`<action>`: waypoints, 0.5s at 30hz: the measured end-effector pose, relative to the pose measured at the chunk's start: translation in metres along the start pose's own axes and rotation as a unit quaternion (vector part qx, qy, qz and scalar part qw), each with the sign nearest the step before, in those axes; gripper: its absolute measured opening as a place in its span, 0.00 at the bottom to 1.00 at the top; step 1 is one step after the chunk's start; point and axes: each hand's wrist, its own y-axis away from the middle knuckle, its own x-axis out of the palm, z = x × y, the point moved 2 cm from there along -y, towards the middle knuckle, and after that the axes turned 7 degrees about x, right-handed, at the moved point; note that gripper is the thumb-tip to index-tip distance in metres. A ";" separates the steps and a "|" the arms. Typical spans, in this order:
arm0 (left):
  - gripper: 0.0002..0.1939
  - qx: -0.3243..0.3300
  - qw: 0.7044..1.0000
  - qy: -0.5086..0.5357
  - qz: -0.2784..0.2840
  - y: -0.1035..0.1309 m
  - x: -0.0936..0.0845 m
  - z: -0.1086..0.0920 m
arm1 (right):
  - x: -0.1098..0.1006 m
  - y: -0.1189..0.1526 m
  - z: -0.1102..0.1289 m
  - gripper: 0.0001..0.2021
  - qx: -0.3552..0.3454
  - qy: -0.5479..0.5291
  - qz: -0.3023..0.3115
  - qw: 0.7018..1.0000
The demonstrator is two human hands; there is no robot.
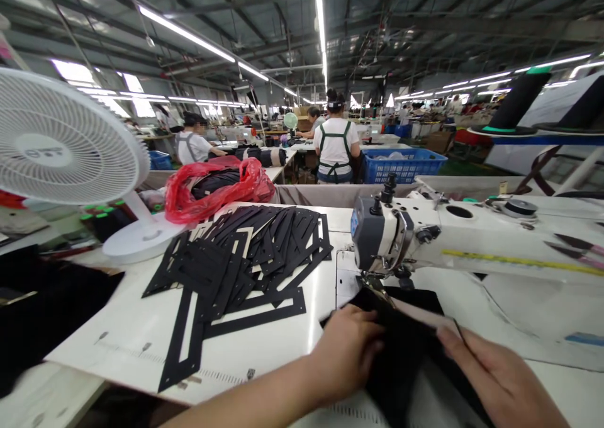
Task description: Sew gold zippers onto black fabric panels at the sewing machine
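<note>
Black flexible sheet piece with a pale edge [406, 346] lies at the stitching end of the white-and-grey sewing machine [384, 226]. Left hand [346, 346] curls on it, grip undeterminable; right hand [500, 374] pinches its edge. Advisable: level layers, even guiding, fingertips clear.

A big sewing workshop: a sewing machine [472, 231] at right, long lights [319, 12] up top, workers [336, 143] in the middle.

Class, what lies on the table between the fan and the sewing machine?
In the head view, flat black pieces lie heaped between the fan and sewing machine, a red bag behind them.
</note>
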 end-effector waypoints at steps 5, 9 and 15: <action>0.12 -0.042 0.991 0.092 -0.091 -0.012 0.006 -0.005 | -0.022 -0.033 0.005 0.13 -0.080 -0.011 0.018 0.997; 0.12 0.013 0.988 -0.028 -0.149 -0.022 -0.007 0.012 | -0.023 -0.035 0.001 0.13 -0.148 0.034 0.039 0.988; 0.08 0.062 0.986 -0.044 -0.150 -0.035 -0.005 0.016 | -0.017 -0.014 -0.002 0.17 -0.170 0.099 0.009 0.980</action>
